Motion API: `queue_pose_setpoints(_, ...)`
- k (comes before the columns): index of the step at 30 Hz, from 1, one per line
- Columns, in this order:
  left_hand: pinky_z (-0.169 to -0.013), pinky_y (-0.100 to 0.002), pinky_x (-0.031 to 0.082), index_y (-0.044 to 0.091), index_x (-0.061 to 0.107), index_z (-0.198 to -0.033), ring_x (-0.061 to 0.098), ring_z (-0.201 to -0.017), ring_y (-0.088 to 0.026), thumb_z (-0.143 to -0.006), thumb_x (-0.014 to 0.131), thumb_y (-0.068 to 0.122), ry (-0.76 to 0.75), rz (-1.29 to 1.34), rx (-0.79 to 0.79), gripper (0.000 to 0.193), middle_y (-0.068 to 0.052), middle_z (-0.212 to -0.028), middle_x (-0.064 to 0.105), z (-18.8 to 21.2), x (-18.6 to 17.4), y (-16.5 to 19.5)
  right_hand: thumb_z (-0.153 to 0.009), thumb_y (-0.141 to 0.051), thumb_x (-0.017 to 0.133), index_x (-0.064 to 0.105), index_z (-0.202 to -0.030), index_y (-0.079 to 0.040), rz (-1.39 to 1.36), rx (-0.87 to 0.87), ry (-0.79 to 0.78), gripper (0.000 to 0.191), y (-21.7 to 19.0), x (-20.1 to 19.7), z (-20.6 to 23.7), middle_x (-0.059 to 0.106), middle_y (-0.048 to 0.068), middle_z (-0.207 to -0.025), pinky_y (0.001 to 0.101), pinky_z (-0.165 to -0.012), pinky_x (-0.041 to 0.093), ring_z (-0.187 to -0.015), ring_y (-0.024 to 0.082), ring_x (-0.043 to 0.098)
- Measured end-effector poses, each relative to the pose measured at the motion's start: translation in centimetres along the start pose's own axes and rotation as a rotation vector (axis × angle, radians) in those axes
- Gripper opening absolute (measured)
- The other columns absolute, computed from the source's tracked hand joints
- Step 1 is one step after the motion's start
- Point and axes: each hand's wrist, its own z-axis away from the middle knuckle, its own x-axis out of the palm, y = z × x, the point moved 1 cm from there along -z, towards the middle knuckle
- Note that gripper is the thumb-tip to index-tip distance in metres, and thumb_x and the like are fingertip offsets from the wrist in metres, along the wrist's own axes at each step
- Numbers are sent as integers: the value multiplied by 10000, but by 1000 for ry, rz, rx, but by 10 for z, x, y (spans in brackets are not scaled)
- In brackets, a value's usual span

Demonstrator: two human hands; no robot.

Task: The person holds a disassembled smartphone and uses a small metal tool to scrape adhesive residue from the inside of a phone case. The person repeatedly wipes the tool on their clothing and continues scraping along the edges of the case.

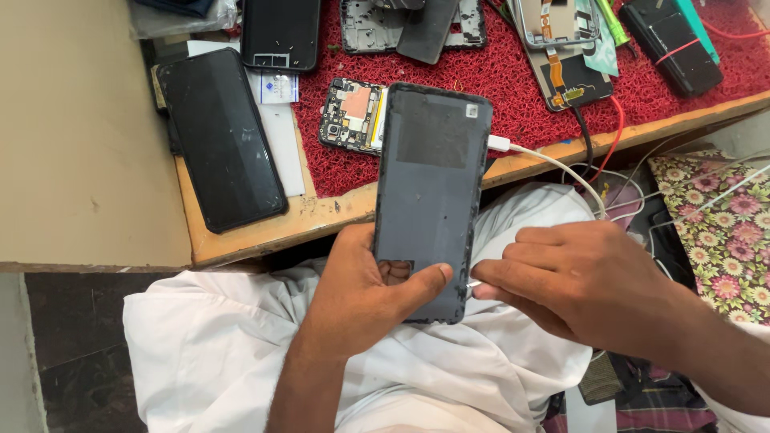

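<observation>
While the person sits with a white cloth [241, 337] over the lap, the left hand [365, 293] grips the lower end of a dark phone back panel [431, 196], thumb pressed flat across its bottom face, fingers wrapped behind it. Panel held upright-ish, tilted slightly, its top end overlapping the near edge of the wooden workbench [265, 228]. Right hand [581, 277] sits just beside the panel's lower right edge, fingers drawn together, pinching a small metal tool [474, 284] whose tip touches the panel's side; what kind of tool, cannot tell. On the bench's red mat [513, 104]: an opened phone with exposed circuit board [350, 115] partly behind the panel, a black phone [281, 32] near the far edge, a screen assembly with orange flex cable [561, 76] toward the right. A large black phone [220, 136] lies face up at the bench's left edge, off the mat. White charging cable [553, 164] runs off the near edge to the right, toward a floral fabric [722, 232].
</observation>
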Motion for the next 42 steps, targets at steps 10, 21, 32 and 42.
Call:
queue_pose_setpoints(10,-698,-248,588,-72,667,-1064,698,-821,-84,-842,727,-65,31,0,3,230,-76,-952,737,1,0,0,-871,-193,737,667,-1029,-91,-28,-106,94,201,2,-9,-2,675,38,-860,382,-561,492,-711,245,669)
queue_pose_setpoints(21,-718,-255,606,-68,670,-1069,719,-839,-94,-836,725,-63,22,-8,-41,240,-97,-977,752,2,4,-2,-835,-169,760,682,-1008,-75,-89,-75,10,212,4,-4,3,713,55,-835,363,-504,505,-629,228,685)
queue_pose_setpoints(32,-679,-245,589,-73,677,-1056,707,-808,-89,-839,736,-63,43,-32,-21,225,-90,-945,750,1,0,-3,-850,-191,794,663,-1001,-65,-232,117,-14,236,1,-1,0,725,24,-851,350,-547,538,-681,227,725)
queue_pose_setpoints(42,-664,-244,584,-68,684,-1040,703,-795,-81,-833,733,-52,41,-31,-45,214,-75,-929,751,0,1,-4,-837,-206,781,701,-1020,-81,3,-2,22,235,1,-5,0,687,26,-808,382,-542,524,-696,245,701)
